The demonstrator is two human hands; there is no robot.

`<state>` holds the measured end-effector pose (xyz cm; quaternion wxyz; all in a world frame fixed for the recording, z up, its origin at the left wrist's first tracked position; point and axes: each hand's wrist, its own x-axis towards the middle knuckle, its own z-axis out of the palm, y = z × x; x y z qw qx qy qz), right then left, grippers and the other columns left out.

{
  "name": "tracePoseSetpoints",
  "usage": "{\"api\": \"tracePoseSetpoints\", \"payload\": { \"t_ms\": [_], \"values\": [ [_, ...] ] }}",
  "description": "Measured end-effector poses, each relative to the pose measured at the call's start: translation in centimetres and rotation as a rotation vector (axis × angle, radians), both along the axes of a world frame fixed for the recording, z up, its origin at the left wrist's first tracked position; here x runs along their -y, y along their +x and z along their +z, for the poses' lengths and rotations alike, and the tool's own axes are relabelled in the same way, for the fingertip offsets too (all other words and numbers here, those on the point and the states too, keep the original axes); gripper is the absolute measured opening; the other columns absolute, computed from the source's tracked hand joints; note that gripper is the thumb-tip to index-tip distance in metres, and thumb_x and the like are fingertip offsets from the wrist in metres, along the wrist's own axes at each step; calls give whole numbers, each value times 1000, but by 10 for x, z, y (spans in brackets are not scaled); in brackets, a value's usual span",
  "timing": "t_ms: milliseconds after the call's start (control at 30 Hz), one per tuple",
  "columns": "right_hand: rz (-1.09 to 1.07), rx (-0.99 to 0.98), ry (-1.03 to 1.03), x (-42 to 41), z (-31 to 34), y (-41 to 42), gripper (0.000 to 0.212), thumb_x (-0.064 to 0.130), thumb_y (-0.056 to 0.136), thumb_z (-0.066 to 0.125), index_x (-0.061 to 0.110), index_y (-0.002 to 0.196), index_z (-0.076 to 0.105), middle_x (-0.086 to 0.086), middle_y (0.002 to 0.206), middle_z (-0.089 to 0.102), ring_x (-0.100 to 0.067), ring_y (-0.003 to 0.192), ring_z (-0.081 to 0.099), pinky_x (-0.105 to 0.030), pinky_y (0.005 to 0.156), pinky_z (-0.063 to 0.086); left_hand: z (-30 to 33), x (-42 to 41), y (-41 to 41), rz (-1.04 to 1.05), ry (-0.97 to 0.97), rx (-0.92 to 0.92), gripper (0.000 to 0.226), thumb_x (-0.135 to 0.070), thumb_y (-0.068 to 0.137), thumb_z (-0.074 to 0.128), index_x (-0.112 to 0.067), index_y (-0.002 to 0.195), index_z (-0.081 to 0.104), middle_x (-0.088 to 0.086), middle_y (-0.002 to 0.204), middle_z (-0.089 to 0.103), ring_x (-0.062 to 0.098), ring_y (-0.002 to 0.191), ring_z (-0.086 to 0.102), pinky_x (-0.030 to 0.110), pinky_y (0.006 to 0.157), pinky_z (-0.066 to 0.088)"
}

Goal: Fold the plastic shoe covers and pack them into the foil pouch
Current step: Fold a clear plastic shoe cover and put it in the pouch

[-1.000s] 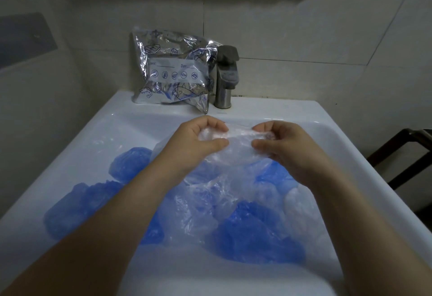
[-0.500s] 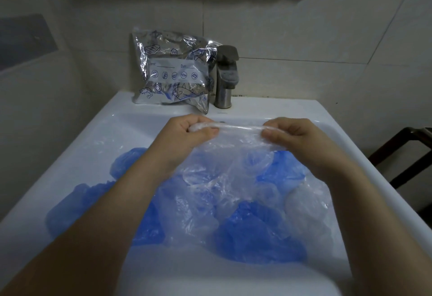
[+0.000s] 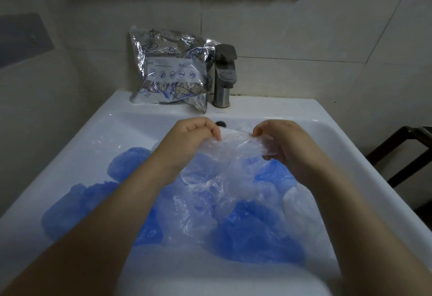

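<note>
Pinching the clear shoe cover [image 3: 236,148] by its upper edge, you hold it stretched between your two hands above the basin, which looks like the way to flatten the thin film before making a fold. Your left hand [image 3: 189,137] has thumb and curled fingers closed on the left end of that edge, and your right hand [image 3: 284,141] nips the right end the same way, so both grips are narrow and full of plastic, not spread. The rest of the cover hangs down from your hands toward the heap below, slack and crinkled. Under it, the blue shoe covers [image 3: 252,232] and a few more clear ones lie loose in the white sink [image 3: 339,146], probably dumped there so the bowl keeps the light pieces together within reach. The foil pouch [image 3: 168,71] stands on the back ledge, leaning against the wall tiles just beside the faucet [image 3: 223,76], well apart from your hands; some blue shows through its lower part, so it seems partly filled.
</note>
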<state>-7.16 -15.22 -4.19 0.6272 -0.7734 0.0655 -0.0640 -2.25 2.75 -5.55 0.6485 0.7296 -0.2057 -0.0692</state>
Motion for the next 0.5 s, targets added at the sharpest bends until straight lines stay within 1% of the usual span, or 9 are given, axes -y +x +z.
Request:
{"api": "tracePoseSetpoints", "payload": {
  "t_ms": [67,167,200,233,267,300,367,400,500],
  "values": [
    [11,45,-157,0,-2,-1,18,20,84,65,9,71,61,-6,63,56,-13,55,47,-24,54,41,-1,2,-2,-7,-23,20,22,-12,78,68,-21,60,61,-10,59,55,6,61,48,17,62,39],
    [38,77,-248,4,3,-5,13,15,75,74,13,76,62,1,72,64,-5,55,57,-13,54,47,-2,2,-2,-4,-40,16,22,-3,73,72,-21,67,60,-15,62,57,2,60,51,13,64,44],
    [46,87,-258,5,5,-6,12,13,74,74,15,77,62,1,76,67,-6,59,62,-14,58,51,-2,1,-2,-16,-53,-13,24,0,73,71,-21,70,62,-15,65,59,2,62,53,14,65,46],
    [50,94,-282,7,7,-7,13,11,74,74,18,78,63,0,81,68,-10,66,65,-18,64,55,-2,0,-1,-40,-79,-50,26,4,73,69,-21,75,64,-14,68,62,2,64,56,16,67,48],
    [49,102,-309,8,7,-7,15,10,75,73,20,79,63,-1,84,69,-12,71,66,-22,68,56,-1,-1,-1,-69,-108,-90,28,7,74,67,-21,79,65,-13,71,65,3,65,58,17,68,50],
    [50,114,-337,9,7,-6,16,9,77,72,22,79,63,1,84,69,-9,71,66,-21,68,54,-1,-2,0,-93,-133,-126,30,9,75,64,-20,83,66,-11,73,67,4,67,59,17,69,52],
    [48,153,-422,9,6,-6,17,10,82,67,26,78,63,7,79,66,4,65,60,-8,61,46,-2,-2,2,-109,-149,-158,30,10,77,61,-18,88,68,-7,77,69,5,71,61,17,71,51],
    [54,166,-475,9,6,-5,15,12,84,65,26,78,63,9,76,64,7,61,57,-5,57,43,-3,-2,2,-97,-139,-158,29,9,78,61,-17,88,68,-6,78,69,5,72,61,17,72,51],
    [90,156,-559,10,4,-4,12,22,89,60,21,80,67,12,65,59,8,54,52,-4,51,38,-6,2,2,-13,-62,-95,22,4,81,62,-16,87,68,-10,79,68,-1,70,61,12,72,49]
  ]
}}
